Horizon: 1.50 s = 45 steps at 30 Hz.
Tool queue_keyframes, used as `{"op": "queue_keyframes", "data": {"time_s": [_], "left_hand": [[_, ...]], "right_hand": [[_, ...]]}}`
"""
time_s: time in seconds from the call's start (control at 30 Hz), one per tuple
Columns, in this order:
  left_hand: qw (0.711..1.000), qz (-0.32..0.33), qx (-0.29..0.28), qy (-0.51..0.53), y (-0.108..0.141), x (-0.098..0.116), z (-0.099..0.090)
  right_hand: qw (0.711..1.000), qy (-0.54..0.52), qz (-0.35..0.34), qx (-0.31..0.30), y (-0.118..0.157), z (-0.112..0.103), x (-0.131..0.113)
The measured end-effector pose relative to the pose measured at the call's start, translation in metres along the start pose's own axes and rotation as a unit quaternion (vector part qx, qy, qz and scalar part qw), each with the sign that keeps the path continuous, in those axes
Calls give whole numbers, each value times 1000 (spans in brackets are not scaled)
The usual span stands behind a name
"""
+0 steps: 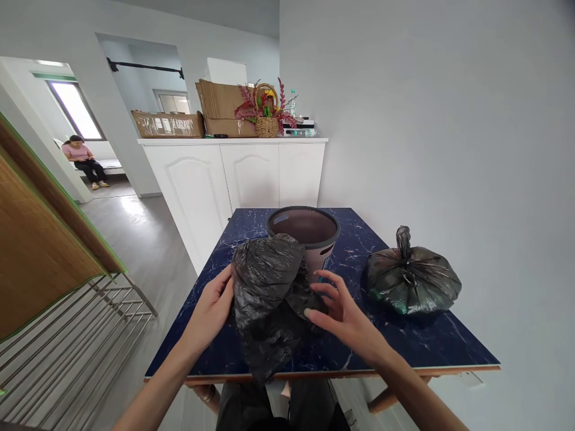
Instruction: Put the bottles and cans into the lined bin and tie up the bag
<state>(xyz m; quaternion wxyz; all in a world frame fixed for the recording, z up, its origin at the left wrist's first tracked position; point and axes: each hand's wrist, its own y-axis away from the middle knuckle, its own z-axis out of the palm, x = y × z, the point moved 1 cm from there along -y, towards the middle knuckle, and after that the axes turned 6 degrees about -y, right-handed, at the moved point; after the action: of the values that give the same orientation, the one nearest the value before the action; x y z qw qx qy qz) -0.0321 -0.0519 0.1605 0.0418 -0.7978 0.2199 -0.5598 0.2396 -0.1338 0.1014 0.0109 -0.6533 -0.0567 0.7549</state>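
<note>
A crumpled black garbage bag is spread in front of me, its lower end hanging toward the table's near edge. My left hand grips the bag's left side, thumb against the plastic and the other fingers partly hidden behind it. At the bag's right side, my right hand has its fingers apart and curved, the thumb close to the plastic; whether it touches is unclear. Just behind the bag stands a round trash can with a dark rim, its front partly covered by the plastic.
A knotted, filled black garbage bag sits on the right of the blue marbled table. Beyond are a white cabinet with cardboard boxes and a flower basket. A metal rack stands left. A person sits in a far room.
</note>
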Motion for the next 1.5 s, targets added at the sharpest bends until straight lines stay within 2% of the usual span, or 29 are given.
{"op": "queue_keyframes", "data": {"time_s": [0.13, 0.23, 0.3, 0.37, 0.47, 0.5, 0.53, 0.57, 0.6, 0.63, 0.67, 0.7, 0.77, 0.83, 1.0, 1.17, 1.33, 1.5], "left_hand": [[998, -51, -5, 39, -4, -33, -17], [996, -81, -34, -18, -16, -66, -44], [992, -80, -4, -93, -25, -84, -66], [982, -72, 76, -157, -29, -92, -86], [949, -47, 235, -207, -19, -75, -96], [936, -26, 272, -220, -12, -62, -92], [930, -6, 286, -229, -3, -45, -84], [935, 28, 265, -234, 6, -26, -73], [951, 78, 174, -243, 14, -6, -59], [961, 112, 50, -247, 21, 12, -43], [961, 138, -36, -237, 27, 28, -28], [956, 145, -96, -238, 30, 40, -15], [946, 144, -156, -244, 32, 52, 3], [951, 118, -170, -230, 28, 52, 8], [975, 27, -138, -169, 17, 39, -11], [979, 8, -80, -185, 13, 46, -26], [983, 4, 1, -185, 11, 53, -37], [978, -27, 122, -167, 18, 59, -55]], "right_hand": [[998, -23, 41, -41, -5, 10, 1], [998, -28, 35, -44, -7, 8, -7], [999, -33, 27, -31, -9, 6, -12], [998, -42, 29, -19, -13, 8, -17], [995, -75, 53, -23, -19, 17, -26], [994, -84, 62, -28, -21, 21, -29], [993, -89, 69, -33, -23, 27, -34], [993, -88, 73, -36, -25, 32, -38], [993, -81, 72, -37, -27, 37, -42], [995, -71, 68, -37, -29, 42, -47], [996, -58, 61, -36, -31, 46, -51], [997, -44, 51, -34, -32, 49, -54], [999, -13, 27, -26, -31, 49, -60], [1000, 12, 13, -14, -28, 44, -64], [999, 33, 36, -3, -11, 20, -65], [996, 50, 46, -50, 3, 5, -63], [982, 178, -15, -54, 12, 0, -70], [964, 254, -82, 11, 17, -6, -73]]}}
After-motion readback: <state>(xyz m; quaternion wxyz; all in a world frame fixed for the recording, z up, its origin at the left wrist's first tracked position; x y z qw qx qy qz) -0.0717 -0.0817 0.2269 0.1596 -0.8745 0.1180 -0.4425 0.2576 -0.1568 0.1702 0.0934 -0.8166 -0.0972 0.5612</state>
